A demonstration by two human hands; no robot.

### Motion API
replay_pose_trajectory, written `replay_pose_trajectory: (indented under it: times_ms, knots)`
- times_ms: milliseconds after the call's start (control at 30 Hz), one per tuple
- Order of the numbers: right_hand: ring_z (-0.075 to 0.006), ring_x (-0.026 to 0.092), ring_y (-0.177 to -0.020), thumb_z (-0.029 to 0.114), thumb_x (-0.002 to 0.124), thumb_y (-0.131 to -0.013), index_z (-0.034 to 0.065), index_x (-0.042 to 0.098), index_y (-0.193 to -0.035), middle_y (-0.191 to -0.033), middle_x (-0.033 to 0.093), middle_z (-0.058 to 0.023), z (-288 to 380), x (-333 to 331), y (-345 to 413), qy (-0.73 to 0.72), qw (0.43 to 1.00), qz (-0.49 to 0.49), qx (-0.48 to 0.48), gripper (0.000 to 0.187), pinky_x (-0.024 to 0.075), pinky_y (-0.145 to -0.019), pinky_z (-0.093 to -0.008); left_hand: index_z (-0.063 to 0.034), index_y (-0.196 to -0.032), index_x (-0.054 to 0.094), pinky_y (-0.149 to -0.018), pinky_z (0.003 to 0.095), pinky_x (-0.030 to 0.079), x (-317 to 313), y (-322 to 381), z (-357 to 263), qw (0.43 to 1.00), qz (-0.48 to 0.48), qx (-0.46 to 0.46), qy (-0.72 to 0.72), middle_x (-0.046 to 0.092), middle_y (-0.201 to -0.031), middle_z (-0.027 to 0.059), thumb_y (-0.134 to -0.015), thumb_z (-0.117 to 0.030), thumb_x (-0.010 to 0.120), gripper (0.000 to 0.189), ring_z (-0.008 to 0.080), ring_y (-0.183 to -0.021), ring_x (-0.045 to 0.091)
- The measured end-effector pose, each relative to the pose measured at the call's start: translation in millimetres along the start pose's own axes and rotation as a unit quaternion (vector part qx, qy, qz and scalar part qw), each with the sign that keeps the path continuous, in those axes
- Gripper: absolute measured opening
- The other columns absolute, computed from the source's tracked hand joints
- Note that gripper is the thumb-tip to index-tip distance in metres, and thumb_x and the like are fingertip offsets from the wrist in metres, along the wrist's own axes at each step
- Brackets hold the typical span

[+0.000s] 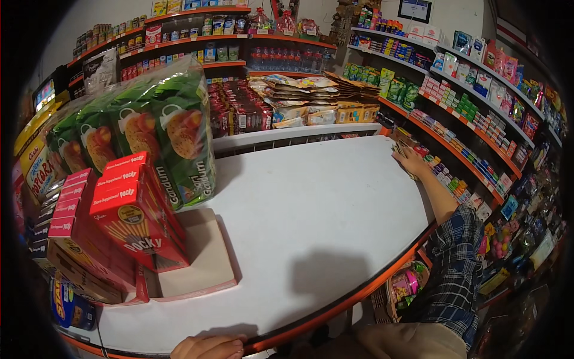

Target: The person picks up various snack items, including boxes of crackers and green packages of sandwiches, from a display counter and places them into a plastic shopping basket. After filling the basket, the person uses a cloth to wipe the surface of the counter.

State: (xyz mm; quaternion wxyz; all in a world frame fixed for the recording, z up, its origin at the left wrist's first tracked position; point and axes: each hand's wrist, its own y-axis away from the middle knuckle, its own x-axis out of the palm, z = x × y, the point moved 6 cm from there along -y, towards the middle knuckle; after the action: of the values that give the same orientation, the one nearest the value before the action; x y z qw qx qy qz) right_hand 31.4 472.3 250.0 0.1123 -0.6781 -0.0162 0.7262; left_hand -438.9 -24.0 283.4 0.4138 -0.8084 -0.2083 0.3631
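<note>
My right hand (409, 160) reaches out to the far right corner of the white countertop (314, 197). Its fingers press on a thin, folded, yellowish-brown cloth-like piece (407, 169), partly covered by the hand. At the near edge, my left hand (210, 347) rests on the counter with nothing visible in it; its lower part is cut off by the frame. To the left, red Pocky boxes (139, 224) stand upright in a shallow open carton (197, 260). Pink-topped Pocky boxes (74, 211) line up beside them.
A large plastic-wrapped pack of green biscuit packets (148, 130) stands behind the boxes. A blue tub (71, 303) sits at the left edge. Beyond the counter are stacked snack packets (309, 105). Stocked shelves (475, 121) run along the right; a basket (403, 287) sits below the orange edge.
</note>
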Motion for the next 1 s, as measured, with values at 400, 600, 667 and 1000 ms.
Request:
replay_pose_trajectory:
  times_ms: [400, 600, 667, 1000]
  knots:
    - [-0.0373, 0.023, -0.136, 0.071, 0.037, -0.081, 0.0276, 0.029, -0.144, -0.151, 0.023, -0.0019, 40.8, -2.1, -32.9, 0.015, 0.999, 0.032, 0.019, 0.077, 0.0182, -0.108, -0.0576, 0.0005, -0.081, 0.056, -0.055, 0.0315, 0.045, 5.0, 7.8, 3.9, 0.995, -0.075, -0.046, -0.047, 0.059, -0.065, 0.0131, -0.086, -0.01, 0.06, 0.012, 0.0233, -0.056, 0.054]
    - [-0.0406, 0.021, -0.136, 0.066, 0.038, -0.082, 0.0259, 0.03, -0.143, -0.151, 0.023, -0.0053, 45.1, 5.1, -49.9, 0.001, 1.0, 0.03, -0.002, 0.074, 0.016, -0.104, -0.0647, 0.0005, -0.075, 0.056, -0.049, 0.0284, 0.04, 14.0, 5.2, 0.8, 0.983, -0.135, -0.068, -0.104, 0.055, -0.062, 0.0123, -0.085, -0.009, 0.06, 0.014, 0.0221, -0.052, 0.05]
    - [-0.0398, 0.021, -0.136, 0.068, 0.038, -0.082, 0.0234, 0.028, -0.144, -0.151, 0.023, -0.0066, 49.0, 1.8, -43.5, 0.003, 1.0, 0.029, 0.001, 0.077, 0.0171, -0.106, -0.0615, 0.0002, -0.075, 0.057, -0.048, 0.0282, 0.039, 16.0, 4.2, 1.3, 0.979, -0.116, -0.107, -0.126, 0.056, -0.063, 0.0121, -0.085, -0.009, 0.059, 0.014, 0.0222, -0.051, 0.05]
    - [-0.0338, 0.034, -0.13, 0.057, 0.044, -0.088, 0.016, 0.039, -0.139, -0.141, 0.038, -0.0147, 0.6, 18.6, -98.5, -0.28, 0.899, 0.31, -0.13, 0.065, 0.029, -0.107, -0.0396, -0.0033, -0.063, 0.041, -0.046, 0.0298, 0.025, 18.3, 17.0, 24.6, 0.947, -0.154, -0.164, -0.232, 0.039, -0.054, 0.0037, -0.091, -0.026, 0.048, 0.036, 0.0149, -0.046, 0.037]
